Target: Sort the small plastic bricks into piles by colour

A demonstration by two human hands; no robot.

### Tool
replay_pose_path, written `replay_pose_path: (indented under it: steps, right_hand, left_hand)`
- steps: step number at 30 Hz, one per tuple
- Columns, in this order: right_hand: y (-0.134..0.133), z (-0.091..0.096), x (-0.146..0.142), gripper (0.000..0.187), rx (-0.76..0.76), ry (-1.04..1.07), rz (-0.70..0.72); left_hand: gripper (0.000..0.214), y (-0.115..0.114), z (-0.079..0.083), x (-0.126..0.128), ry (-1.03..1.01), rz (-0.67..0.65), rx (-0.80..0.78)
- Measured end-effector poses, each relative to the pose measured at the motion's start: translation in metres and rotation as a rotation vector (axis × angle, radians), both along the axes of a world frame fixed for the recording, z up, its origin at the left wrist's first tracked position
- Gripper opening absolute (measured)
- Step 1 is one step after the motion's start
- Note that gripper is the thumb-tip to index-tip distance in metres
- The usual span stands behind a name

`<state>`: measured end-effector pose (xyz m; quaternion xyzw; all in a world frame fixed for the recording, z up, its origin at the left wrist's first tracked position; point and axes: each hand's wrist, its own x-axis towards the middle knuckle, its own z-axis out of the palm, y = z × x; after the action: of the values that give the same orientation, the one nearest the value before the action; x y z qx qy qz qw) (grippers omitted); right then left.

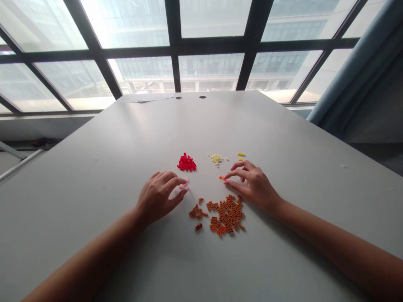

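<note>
My left hand [162, 192] rests at the left, thumb and fingers apart around a few small pink toy bricks [182, 186] on the table. My right hand [252, 183] reaches in from the right with its fingers spread. Its index fingertip and thumb are beside small orange bricks [221, 177]; the nearest one seems to touch a fingertip. Between and below the hands lies a loose heap of brown bricks [231, 212], with some brighter orange ones at its near edge. A smaller brown cluster [196, 212] sits to its left.
Beyond my left hand is a pile of red bricks [187, 162]. A pale yellow pile [216, 159] and two brighter yellow pieces [241, 154] lie farther right. The white table [151, 130] stretches to large windows; a blue curtain [349, 79] hangs at right.
</note>
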<state>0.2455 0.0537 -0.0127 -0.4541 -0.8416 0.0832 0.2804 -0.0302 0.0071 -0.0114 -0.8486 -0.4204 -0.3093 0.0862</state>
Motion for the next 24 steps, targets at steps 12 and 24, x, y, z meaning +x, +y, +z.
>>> replay_pose_path:
  steps: [12,24]
  right_hand:
    - [-0.067,0.027,-0.007,0.013,-0.217,-0.04,0.408]
    - [-0.076,0.023,-0.005,0.012,-0.118,-0.026,0.339]
  left_hand:
    - [0.012,0.0,0.0,0.0,0.006,-0.012,0.009]
    - [0.013,0.0,-0.001,-0.001,0.015,-0.012,0.014]
